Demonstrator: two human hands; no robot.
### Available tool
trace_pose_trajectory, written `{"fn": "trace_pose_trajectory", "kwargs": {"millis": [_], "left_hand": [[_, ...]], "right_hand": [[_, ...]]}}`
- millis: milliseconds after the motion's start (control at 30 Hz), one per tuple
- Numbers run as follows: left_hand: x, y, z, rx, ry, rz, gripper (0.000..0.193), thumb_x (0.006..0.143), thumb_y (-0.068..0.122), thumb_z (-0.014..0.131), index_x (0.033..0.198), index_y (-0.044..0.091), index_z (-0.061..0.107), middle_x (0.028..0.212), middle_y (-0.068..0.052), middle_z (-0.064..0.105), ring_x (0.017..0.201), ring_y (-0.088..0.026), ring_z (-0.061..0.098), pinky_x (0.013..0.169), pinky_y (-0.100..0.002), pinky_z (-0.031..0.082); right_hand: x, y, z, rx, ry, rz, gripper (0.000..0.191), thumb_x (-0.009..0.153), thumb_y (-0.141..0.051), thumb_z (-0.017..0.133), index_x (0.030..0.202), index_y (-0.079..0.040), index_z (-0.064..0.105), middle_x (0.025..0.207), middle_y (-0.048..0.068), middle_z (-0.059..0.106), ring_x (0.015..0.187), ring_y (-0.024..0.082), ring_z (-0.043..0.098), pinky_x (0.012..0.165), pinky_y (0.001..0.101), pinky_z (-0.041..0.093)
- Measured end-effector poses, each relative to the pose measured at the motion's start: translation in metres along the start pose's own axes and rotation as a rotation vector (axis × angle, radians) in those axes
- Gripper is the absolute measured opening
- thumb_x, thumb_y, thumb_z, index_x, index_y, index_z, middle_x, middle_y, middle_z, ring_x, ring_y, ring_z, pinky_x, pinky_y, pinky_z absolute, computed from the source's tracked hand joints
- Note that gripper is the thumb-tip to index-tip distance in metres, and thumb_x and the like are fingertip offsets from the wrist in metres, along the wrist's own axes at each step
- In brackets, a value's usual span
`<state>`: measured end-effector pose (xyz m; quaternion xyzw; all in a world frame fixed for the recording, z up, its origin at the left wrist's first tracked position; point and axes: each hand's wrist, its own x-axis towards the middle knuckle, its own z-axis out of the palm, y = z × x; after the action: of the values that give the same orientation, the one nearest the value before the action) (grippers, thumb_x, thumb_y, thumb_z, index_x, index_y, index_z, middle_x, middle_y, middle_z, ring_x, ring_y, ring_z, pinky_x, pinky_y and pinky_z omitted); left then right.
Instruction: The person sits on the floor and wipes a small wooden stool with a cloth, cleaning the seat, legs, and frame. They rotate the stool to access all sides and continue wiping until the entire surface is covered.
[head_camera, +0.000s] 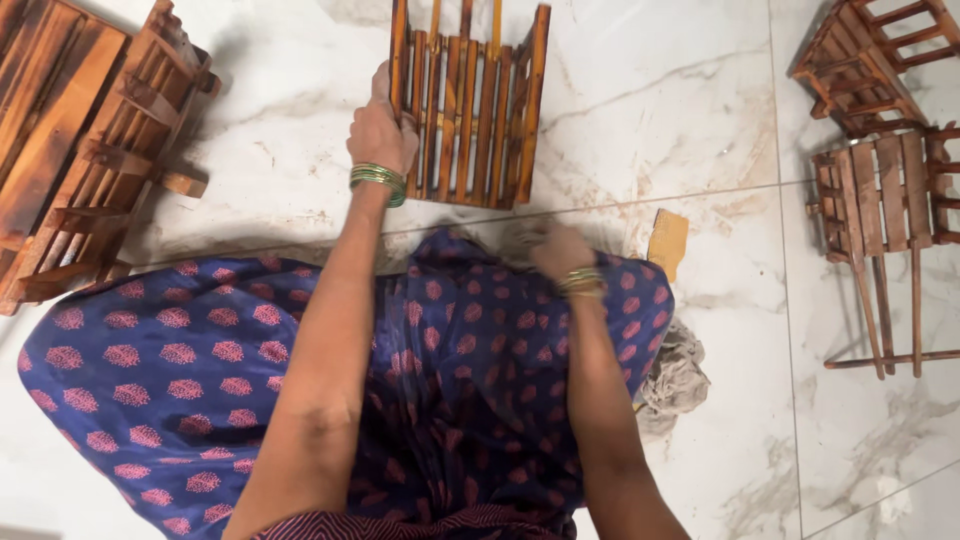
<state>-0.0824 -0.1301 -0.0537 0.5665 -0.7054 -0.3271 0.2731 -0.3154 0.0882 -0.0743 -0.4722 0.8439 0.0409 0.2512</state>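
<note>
Covering the room is a white marble-look tiled floor, with slatted wooden racks lying about. Left hand, arm extended, is clamped on a wooden crate ahead. Right hand is blurred; grip indeterminate.

No packages, labels, signs or screens are visible.
</note>
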Motion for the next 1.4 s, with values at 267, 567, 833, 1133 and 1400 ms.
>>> {"fn": "trace_pose_trajectory", "kwargs": {"millis": [267, 567, 833, 1133, 1400], "left_hand": [[-0.004, 0.010, -0.014, -0.041, -0.022, 0.016, 0.076, 0.085, 0.001, 0.059, 0.155, 0.021, 0.038, 0.083, -0.020, 0.073, 0.074, -0.041, 0.072, 0.068, -0.052, 0.057], [-0.005, 0.009, -0.008, 0.057, 0.041, 0.017, 0.078, 0.083, 0.002, 0.063, 0.155, 0.020, 0.038, 0.076, -0.020, 0.072, 0.072, -0.043, 0.070, 0.066, -0.054, 0.056], [-0.005, 0.011, -0.008, 0.041, 0.017, 0.023, 0.075, 0.087, 0.006, 0.067, 0.154, 0.023, 0.040, 0.076, -0.017, 0.073, 0.071, -0.039, 0.073, 0.063, -0.050, 0.058], [-0.008, 0.017, -0.007, -0.052, 0.028, -0.031, 0.074, 0.083, 0.001, 0.061, 0.153, 0.020, 0.044, 0.085, -0.019, 0.076, 0.078, -0.037, 0.076, 0.071, -0.048, 0.059], [-0.016, 0.025, -0.010, -0.041, 0.095, 0.050, 0.072, 0.084, 0.000, 0.063, 0.152, 0.016, 0.044, 0.091, -0.022, 0.076, 0.083, -0.040, 0.076, 0.074, -0.049, 0.059]], "right_hand": [[0.108, -0.026, -0.073, 0.546, 0.773, -0.433, 0.058, 0.076, 0.002, 0.059, 0.133, 0.000, 0.066, 0.126, 0.030, 0.068, 0.119, 0.043, 0.060, 0.103, 0.0499, 0.043], [0.142, -0.083, -0.070, 0.555, 0.539, -0.308, 0.017, 0.088, -0.009, 0.065, 0.099, -0.011, 0.078, 0.088, 0.016, 0.076, 0.079, 0.034, 0.073, 0.071, 0.0425, 0.056], [0.119, -0.073, -0.054, 0.141, 0.723, -0.301, 0.022, 0.091, -0.011, 0.059, 0.104, -0.002, 0.074, 0.098, 0.019, 0.073, 0.087, 0.041, 0.066, 0.080, 0.0490, 0.054], [0.094, -0.030, -0.049, 0.915, 0.885, -0.138, 0.036, 0.085, 0.003, 0.053, 0.112, -0.005, 0.076, 0.089, 0.011, 0.078, 0.085, 0.028, 0.076, 0.082, 0.0401, 0.060], [0.096, -0.062, -0.041, 0.525, 0.577, -0.346, 0.030, 0.084, -0.003, 0.071, 0.112, -0.011, 0.079, 0.102, 0.017, 0.067, 0.099, 0.035, 0.064, 0.087, 0.0481, 0.054]]}}
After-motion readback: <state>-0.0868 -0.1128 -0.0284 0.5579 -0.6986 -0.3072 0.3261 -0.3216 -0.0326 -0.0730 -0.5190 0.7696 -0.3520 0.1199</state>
